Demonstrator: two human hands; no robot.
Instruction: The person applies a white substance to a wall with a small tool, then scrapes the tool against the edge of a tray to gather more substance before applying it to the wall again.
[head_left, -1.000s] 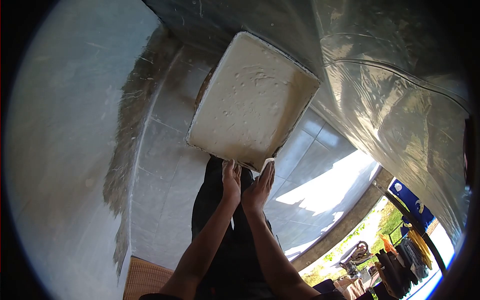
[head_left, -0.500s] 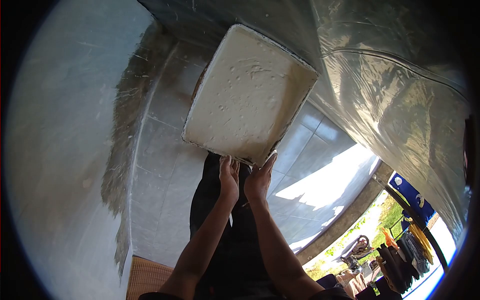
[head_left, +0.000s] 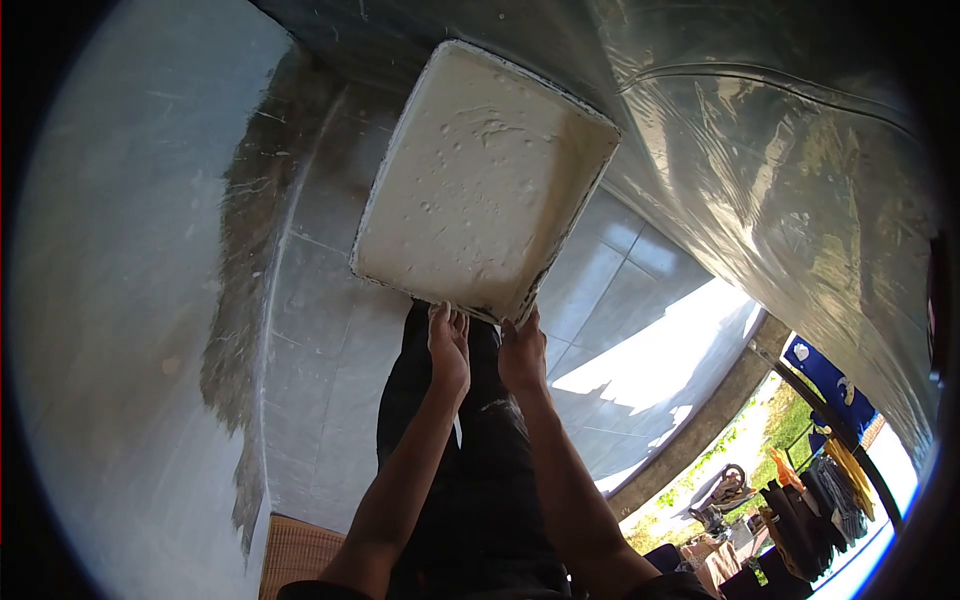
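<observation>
A large rectangular tray (head_left: 362,270) with a stained, crusted rim holds a creamy white liquid (head_left: 470,185) with small bubbles and ripples on its surface. My left hand (head_left: 449,345) grips the tray's near edge, its fingertips whitened. Close beside it, my right hand (head_left: 523,352) holds the same edge by the near right corner. Parts of the fingers are hidden under the rim. What supports the tray's far side cannot be seen.
Grey tiled floor (head_left: 325,380) lies below. A wall (head_left: 120,300) with a rough dark patch rises on the left, and clear plastic sheeting (head_left: 780,190) hangs at the right. Hanging clothes (head_left: 800,515) show outside at lower right, past a curved ledge (head_left: 690,430).
The tray has shifted slightly left and upward in view. My right hand has turned a little at its corner, and both hands remain on the near edge.
</observation>
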